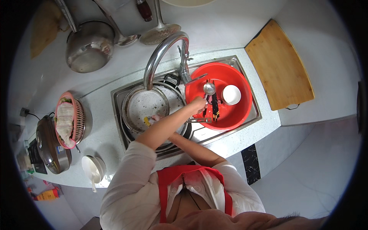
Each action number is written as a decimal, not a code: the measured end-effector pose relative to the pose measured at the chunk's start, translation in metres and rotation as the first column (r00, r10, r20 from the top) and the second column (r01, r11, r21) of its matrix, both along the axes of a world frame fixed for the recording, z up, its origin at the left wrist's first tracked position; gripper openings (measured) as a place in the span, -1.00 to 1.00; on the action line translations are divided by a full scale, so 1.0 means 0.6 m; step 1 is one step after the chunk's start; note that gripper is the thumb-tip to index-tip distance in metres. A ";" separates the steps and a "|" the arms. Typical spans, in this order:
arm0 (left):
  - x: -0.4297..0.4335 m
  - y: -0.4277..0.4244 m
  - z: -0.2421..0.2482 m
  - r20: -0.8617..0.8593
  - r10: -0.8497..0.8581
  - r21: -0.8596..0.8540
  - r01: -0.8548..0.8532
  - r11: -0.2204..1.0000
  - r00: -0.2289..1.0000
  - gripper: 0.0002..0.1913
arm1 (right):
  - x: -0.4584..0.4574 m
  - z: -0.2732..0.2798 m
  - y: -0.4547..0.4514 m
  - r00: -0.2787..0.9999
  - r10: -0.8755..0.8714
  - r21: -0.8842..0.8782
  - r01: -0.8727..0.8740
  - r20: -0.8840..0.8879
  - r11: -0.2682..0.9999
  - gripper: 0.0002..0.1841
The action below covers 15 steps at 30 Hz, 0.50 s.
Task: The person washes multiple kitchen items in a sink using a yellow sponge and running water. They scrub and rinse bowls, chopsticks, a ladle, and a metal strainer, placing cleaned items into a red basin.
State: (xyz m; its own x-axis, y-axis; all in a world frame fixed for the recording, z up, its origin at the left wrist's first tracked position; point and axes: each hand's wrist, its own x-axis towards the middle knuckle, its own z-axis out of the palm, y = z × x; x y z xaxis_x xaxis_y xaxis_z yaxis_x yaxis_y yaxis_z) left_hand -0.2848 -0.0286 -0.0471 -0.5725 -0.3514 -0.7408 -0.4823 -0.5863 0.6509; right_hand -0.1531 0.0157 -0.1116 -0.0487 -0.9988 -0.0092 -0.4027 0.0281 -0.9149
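Observation:
My left arm crosses over my right arm. My left hand [199,105] is over the red plastic basin [198,72], its fingers closed at the handle of a metal spoon [209,89]. Black chopsticks [215,105] with light-coloured ends lie in the basin beside it, next to a white bowl [231,95]. My right hand [156,117] is partly hidden behind my left forearm and holds a yellow sponge [147,121]. It is in a steel pan [124,107] of sudsy water, nested in a larger pot in the sink [116,99].
The chrome faucet [152,61] arches over the pan. A steel handle [201,120] juts over the basin's rim. White bowls [100,169] with a spoon, a pink basket [79,120] and a rice cooker [47,143] stand left. A wooden cutting board [283,69] leans right; a saucepan [89,47] hangs behind.

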 end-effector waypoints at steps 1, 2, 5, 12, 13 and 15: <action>-0.028 -0.001 -0.029 -0.014 0.053 0.037 -0.052 0.998 0.998 -0.79 | 0.001 0.010 0.004 1.000 0.012 0.016 -0.013 0.012 1.000 -0.63; -0.052 0.002 -0.058 -0.004 0.102 0.063 -0.101 0.993 0.995 -0.79 | 0.003 0.021 0.010 0.999 0.022 0.033 -0.023 0.025 0.999 -0.63; -0.097 0.016 -0.125 -0.013 0.152 0.027 -0.152 0.988 0.988 -0.77 | 0.012 0.041 0.027 0.990 -0.053 0.084 0.041 0.134 0.996 -0.67; -0.057 0.014 -0.079 0.055 -0.149 -0.634 0.150 0.759 0.987 -0.79 | 0.050 -0.031 0.030 0.980 0.011 -0.004 -0.010 0.199 1.000 -0.75; -0.034 0.013 -0.048 0.052 -0.214 -0.775 0.175 0.607 0.975 -0.78 | 0.057 -0.042 0.030 0.961 0.005 -0.087 0.020 0.275 0.996 -0.76; 0.036 0.003 0.021 -0.199 -0.274 -0.723 0.047 0.689 0.941 -0.76 | 0.055 -0.052 0.029 0.880 0.011 -0.100 0.042 0.475 0.994 -0.78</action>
State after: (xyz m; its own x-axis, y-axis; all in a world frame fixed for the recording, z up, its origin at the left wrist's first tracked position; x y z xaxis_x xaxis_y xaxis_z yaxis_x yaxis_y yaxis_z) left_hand -0.2634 -0.0268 -0.0347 -0.8036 -0.5826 -0.1216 -0.2635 0.1651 0.9504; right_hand -0.1198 0.0333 -0.1427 -0.0807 -0.9944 0.0689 0.0803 -0.0753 -0.9939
